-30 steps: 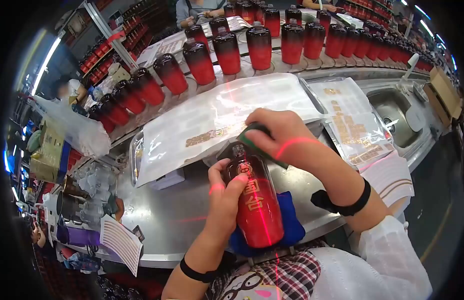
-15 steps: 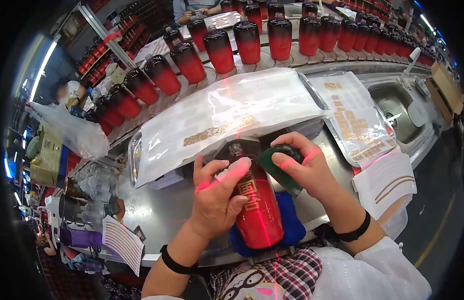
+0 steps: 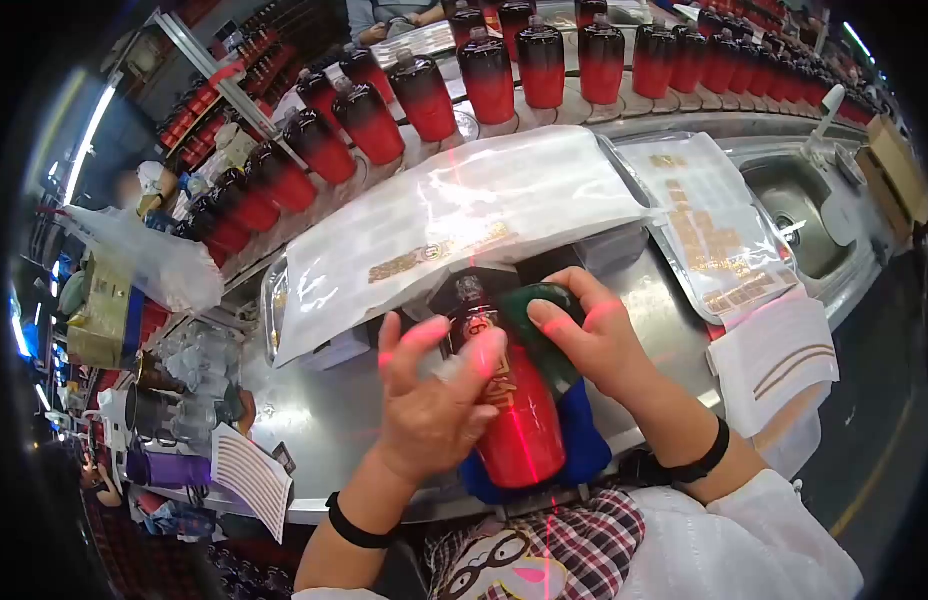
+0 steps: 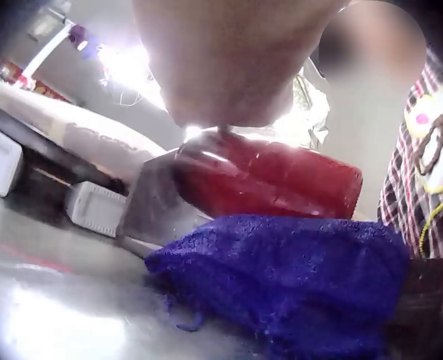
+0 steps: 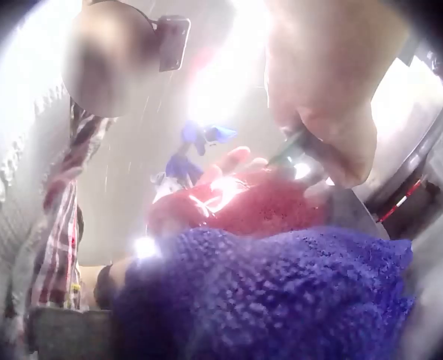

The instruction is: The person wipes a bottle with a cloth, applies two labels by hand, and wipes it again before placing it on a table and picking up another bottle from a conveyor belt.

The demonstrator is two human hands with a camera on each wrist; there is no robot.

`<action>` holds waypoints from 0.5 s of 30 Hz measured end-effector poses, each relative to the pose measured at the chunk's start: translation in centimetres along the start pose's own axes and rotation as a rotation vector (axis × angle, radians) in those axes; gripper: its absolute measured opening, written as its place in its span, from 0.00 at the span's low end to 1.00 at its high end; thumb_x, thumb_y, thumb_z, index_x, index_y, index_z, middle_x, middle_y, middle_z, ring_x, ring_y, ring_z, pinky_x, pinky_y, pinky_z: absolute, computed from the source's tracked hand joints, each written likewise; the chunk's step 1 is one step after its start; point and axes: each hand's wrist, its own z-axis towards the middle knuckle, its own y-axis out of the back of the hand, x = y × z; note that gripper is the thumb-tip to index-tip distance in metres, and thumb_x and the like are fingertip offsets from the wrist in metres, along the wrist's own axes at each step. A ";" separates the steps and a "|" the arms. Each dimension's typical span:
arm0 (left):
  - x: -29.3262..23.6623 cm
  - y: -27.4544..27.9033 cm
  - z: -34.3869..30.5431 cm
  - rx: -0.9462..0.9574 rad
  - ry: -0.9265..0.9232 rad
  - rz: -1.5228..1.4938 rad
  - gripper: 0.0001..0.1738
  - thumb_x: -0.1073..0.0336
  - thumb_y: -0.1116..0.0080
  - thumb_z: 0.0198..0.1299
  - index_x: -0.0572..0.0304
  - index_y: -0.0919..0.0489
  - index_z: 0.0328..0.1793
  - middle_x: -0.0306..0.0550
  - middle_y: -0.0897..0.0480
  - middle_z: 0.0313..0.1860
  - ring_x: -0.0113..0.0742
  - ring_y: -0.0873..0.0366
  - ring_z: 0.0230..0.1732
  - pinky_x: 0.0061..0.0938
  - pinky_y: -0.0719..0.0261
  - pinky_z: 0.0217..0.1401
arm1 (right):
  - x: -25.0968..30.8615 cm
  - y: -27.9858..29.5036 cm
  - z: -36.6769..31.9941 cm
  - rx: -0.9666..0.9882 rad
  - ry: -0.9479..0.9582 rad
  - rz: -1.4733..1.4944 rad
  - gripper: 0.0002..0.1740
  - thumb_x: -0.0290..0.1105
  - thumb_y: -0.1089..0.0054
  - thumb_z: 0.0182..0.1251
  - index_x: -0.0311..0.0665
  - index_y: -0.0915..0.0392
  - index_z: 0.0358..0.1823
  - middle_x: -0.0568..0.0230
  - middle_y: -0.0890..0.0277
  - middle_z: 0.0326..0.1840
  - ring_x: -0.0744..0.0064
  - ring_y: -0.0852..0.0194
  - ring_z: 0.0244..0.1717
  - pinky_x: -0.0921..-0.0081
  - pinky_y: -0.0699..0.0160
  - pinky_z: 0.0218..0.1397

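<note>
A red bottle (image 3: 522, 440) with a dark neck and gold characters lies tilted on a blue cloth (image 3: 587, 440), its neck pointing away from me. My left hand (image 3: 424, 415) is over its left side, fingers spread, the index finger at the gold label. Something whitish and blurred shows by that finger. With thumb and fingers, my right hand (image 3: 604, 345) grips a flat dark green piece (image 3: 544, 345) along the bottle's right side. In the left wrist view, the red bottle (image 4: 274, 176) rests above the blue cloth (image 4: 281, 277); the fingers are hidden there.
Beyond the hands lies a white sheet (image 3: 384, 215) with gold decals. To the right are a tray of gold decals (image 3: 709, 245), paper sheets (image 3: 784, 360) and a sink (image 3: 784, 215). A row of red-black bottles (image 3: 484, 80) stands behind. A striped sheet (image 3: 252, 475) hangs at the left edge.
My left hand has let go of the bottle's neck area and spread its fingers over the label. The right hand brought the green piece down from the neck to the bottle's right side.
</note>
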 end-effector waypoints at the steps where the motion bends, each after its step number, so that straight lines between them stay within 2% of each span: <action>1: -0.3 0.1 0.0 0.070 -0.066 0.081 0.25 0.50 0.48 0.70 0.56 0.21 0.65 0.39 0.15 0.53 0.44 0.31 0.66 0.55 0.52 0.79 | 0.0 0.1 0.0 0.000 -0.001 -0.014 0.16 0.38 0.35 0.67 0.32 0.25 0.46 0.62 0.21 0.36 0.78 0.25 0.37 0.76 0.23 0.43; 2: -0.1 -0.2 -0.3 0.063 -0.052 0.090 0.27 0.46 0.47 0.68 0.52 0.21 0.66 0.34 0.14 0.52 0.41 0.30 0.65 0.55 0.51 0.78 | 0.0 0.1 0.0 0.002 0.002 -0.027 0.16 0.38 0.35 0.67 0.32 0.25 0.46 0.62 0.20 0.36 0.78 0.25 0.37 0.76 0.24 0.43; 5: -0.2 -0.3 -0.5 0.061 -0.046 0.085 0.26 0.47 0.47 0.68 0.53 0.21 0.66 0.37 0.14 0.53 0.42 0.30 0.63 0.55 0.50 0.78 | 0.7 0.3 -0.1 0.008 0.027 -0.085 0.15 0.36 0.36 0.67 0.32 0.24 0.46 0.60 0.20 0.38 0.74 0.22 0.36 0.75 0.22 0.42; 8: -0.6 -0.2 -1.1 -0.004 0.070 -0.030 0.25 0.52 0.46 0.69 0.59 0.21 0.65 0.39 0.15 0.54 0.44 0.30 0.62 0.54 0.50 0.78 | 2.7 0.6 0.1 -0.007 0.361 -0.294 0.11 0.31 0.34 0.63 0.36 0.22 0.44 0.63 0.24 0.36 0.69 0.23 0.34 0.72 0.25 0.40; 11: -1.1 -1.0 -2.4 -0.136 0.186 -0.104 0.23 0.59 0.47 0.68 0.65 0.22 0.64 0.42 0.14 0.52 0.46 0.30 0.61 0.53 0.49 0.77 | 3.8 0.3 0.8 0.047 0.925 -0.708 0.08 0.29 0.35 0.57 0.41 0.20 0.39 0.67 0.30 0.32 0.67 0.28 0.33 0.69 0.32 0.39; 12: -1.2 -0.9 -2.8 -0.161 0.190 -0.089 0.22 0.64 0.48 0.66 0.68 0.23 0.63 0.47 0.14 0.52 0.48 0.29 0.60 0.52 0.44 0.76 | 4.1 -0.1 0.2 0.101 0.985 -0.743 0.07 0.31 0.37 0.54 0.46 0.21 0.35 0.70 0.36 0.30 0.70 0.32 0.34 0.69 0.38 0.39; 15: -1.8 -0.3 -3.7 -0.178 0.311 -0.145 0.22 0.67 0.48 0.66 0.69 0.24 0.64 0.51 0.15 0.53 0.49 0.27 0.58 0.51 0.41 0.73 | 5.5 0.6 -1.2 0.435 0.912 -0.656 0.05 0.32 0.38 0.53 0.47 0.23 0.33 0.70 0.36 0.31 0.70 0.32 0.36 0.68 0.37 0.41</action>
